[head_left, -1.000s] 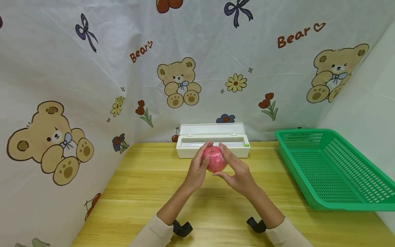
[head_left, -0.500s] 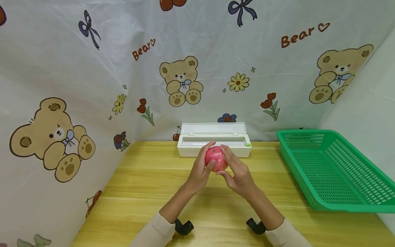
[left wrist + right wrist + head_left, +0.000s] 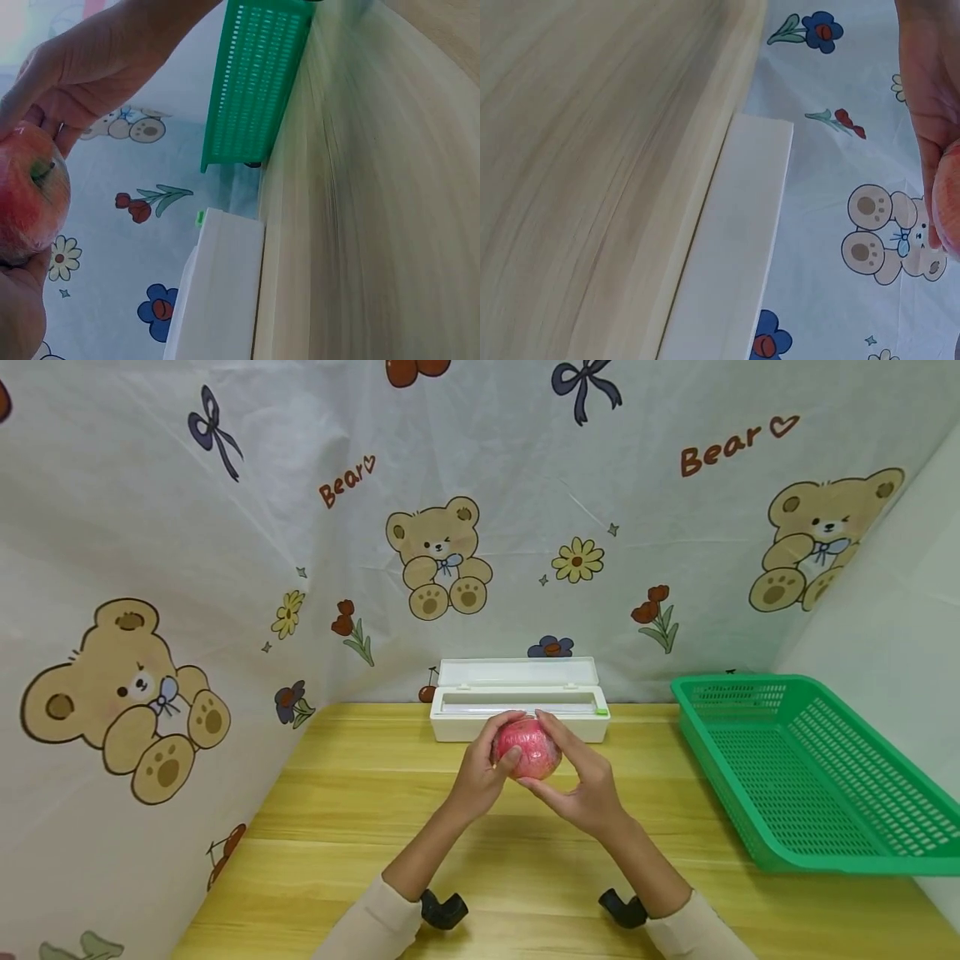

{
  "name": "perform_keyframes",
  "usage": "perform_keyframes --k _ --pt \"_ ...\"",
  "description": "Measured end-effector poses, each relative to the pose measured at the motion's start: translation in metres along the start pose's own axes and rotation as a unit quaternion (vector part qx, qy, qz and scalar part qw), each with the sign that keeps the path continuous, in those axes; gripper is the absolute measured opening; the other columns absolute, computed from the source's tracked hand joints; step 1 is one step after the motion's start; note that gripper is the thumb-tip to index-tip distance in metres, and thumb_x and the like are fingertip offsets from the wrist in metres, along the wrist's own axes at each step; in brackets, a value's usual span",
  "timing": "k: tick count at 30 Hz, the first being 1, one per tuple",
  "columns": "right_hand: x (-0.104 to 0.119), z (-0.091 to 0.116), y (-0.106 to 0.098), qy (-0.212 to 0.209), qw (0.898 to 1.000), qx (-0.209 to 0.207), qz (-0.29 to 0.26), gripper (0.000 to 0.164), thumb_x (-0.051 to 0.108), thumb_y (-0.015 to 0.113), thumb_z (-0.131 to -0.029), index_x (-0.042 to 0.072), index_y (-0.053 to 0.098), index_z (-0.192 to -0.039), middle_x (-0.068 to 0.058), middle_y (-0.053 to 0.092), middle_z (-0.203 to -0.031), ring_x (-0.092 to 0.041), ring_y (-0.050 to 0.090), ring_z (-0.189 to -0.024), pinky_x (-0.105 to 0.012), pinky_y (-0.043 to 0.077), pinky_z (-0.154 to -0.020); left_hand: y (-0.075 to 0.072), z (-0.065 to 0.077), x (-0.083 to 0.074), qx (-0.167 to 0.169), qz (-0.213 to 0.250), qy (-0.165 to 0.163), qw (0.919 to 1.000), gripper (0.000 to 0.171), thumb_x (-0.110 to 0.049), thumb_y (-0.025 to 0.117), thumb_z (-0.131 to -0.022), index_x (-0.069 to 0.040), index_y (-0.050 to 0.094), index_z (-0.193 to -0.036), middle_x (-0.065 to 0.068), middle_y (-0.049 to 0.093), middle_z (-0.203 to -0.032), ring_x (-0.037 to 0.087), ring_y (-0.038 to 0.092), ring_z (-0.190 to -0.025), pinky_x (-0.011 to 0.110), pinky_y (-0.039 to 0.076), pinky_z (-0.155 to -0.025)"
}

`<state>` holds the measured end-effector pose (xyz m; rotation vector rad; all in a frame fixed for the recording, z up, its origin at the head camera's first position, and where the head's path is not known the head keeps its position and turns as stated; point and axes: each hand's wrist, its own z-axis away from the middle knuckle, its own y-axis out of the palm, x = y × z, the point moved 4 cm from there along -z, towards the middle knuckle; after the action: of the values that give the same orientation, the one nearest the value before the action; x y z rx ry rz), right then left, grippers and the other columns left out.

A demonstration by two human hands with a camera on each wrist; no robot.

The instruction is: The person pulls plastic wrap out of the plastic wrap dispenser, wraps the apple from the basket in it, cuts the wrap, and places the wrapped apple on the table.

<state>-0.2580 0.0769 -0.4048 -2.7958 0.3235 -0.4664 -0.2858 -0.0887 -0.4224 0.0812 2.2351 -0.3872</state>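
Observation:
A red apple [image 3: 534, 748] wrapped in shiny clear film is held up above the table between both hands. My left hand [image 3: 478, 777] grips it from the left, thumb across its near face. From the right, my right hand [image 3: 588, 781] holds it with fingers over the top and thumb beneath. In the left wrist view the apple [image 3: 34, 191] shows its stem hollow under the film. Only an edge of the apple [image 3: 949, 199] comes into the right wrist view, beside the left hand's fingers.
Behind the hands, against the printed cloth, stands a white cling film box [image 3: 517, 727] with its lid raised and a green slider at its right end. A green plastic basket [image 3: 780, 852] sits at the right of the wooden table [image 3: 360, 827].
The apple has been turned between the hands, so its dimple no longer faces the head camera. Both hands stay in nearly the same place and keep hold of it.

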Motion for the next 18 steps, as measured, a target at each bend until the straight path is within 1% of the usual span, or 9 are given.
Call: perform_keyframes --k 4,6,8,10,14,16,18 --pt "0.000 0.000 -0.001 0.004 1.000 -0.018 0.008 0.075 0.047 0.078 -0.087 -0.009 0.060 -0.134 -0.025 0.063 -0.133 -0.035 0.061 -0.125 -0.027 0.049 -0.102 0.001 -0.001 -0.001 -0.001 0.048 0.001 0.9989 0.073 -0.062 0.054 -0.098 -0.013 0.042 -0.151 0.008 0.050 -0.149 0.026 0.054 -0.131 0.036 0.055 -0.098" --pt "0.000 0.001 -0.002 0.006 0.999 -0.032 0.011 0.074 0.047 0.080 -0.085 -0.009 0.063 -0.131 -0.025 0.064 -0.131 -0.034 0.062 -0.124 -0.028 0.049 -0.102 0.003 0.000 -0.001 -0.009 0.070 0.005 0.9975 0.079 -0.064 0.056 -0.096 -0.012 0.040 -0.153 0.006 0.046 -0.153 0.026 0.050 -0.136 0.036 0.053 -0.101" --pt "-0.001 0.001 -0.003 0.009 0.999 -0.044 0.009 0.073 0.046 0.081 -0.084 -0.009 0.064 -0.129 -0.025 0.064 -0.131 -0.034 0.062 -0.123 -0.028 0.049 -0.101 0.005 0.001 -0.002 -0.019 0.085 0.010 0.9962 0.083 -0.063 0.060 -0.093 -0.010 0.039 -0.154 0.007 0.044 -0.155 0.027 0.049 -0.137 0.036 0.051 -0.103" --pt "-0.001 0.002 -0.003 0.012 0.998 -0.053 0.007 0.073 0.045 0.082 -0.083 -0.009 0.064 -0.128 -0.025 0.064 -0.131 -0.034 0.063 -0.123 -0.028 0.049 -0.101 0.007 0.002 -0.004 -0.033 0.088 0.017 0.9954 0.084 -0.059 0.065 -0.092 -0.007 0.041 -0.152 0.009 0.044 -0.153 0.029 0.050 -0.135 0.036 0.051 -0.104" --pt "-0.001 0.001 -0.004 0.013 0.998 -0.054 0.008 0.073 0.046 0.082 -0.083 -0.009 0.063 -0.129 -0.024 0.065 -0.130 -0.034 0.062 -0.124 -0.028 0.050 -0.102 0.009 0.003 -0.013 -0.052 0.081 0.033 0.9949 0.076 -0.046 0.070 -0.093 0.004 0.047 -0.145 0.020 0.046 -0.147 0.035 0.053 -0.128 0.036 0.052 -0.102" --pt "-0.001 0.000 -0.004 0.015 0.999 -0.048 0.011 0.074 0.047 0.082 -0.083 -0.008 0.063 -0.130 -0.023 0.065 -0.130 -0.033 0.062 -0.124 -0.028 0.050 -0.102 0.007 0.003 -0.018 -0.059 0.071 0.032 0.9952 0.072 -0.042 0.071 -0.093 0.007 0.050 -0.142 0.021 0.048 -0.144 0.035 0.054 -0.126 0.036 0.053 -0.100" --pt "-0.002 -0.001 -0.005 0.022 0.999 -0.035 0.010 0.075 0.048 0.081 -0.083 -0.006 0.063 -0.131 -0.022 0.065 -0.132 -0.033 0.062 -0.125 -0.027 0.050 -0.102 0.006 0.002 -0.022 -0.060 0.058 0.029 0.9961 0.072 -0.043 0.071 -0.092 0.007 0.052 -0.140 0.021 0.050 -0.142 0.035 0.056 -0.123 0.035 0.055 -0.098"
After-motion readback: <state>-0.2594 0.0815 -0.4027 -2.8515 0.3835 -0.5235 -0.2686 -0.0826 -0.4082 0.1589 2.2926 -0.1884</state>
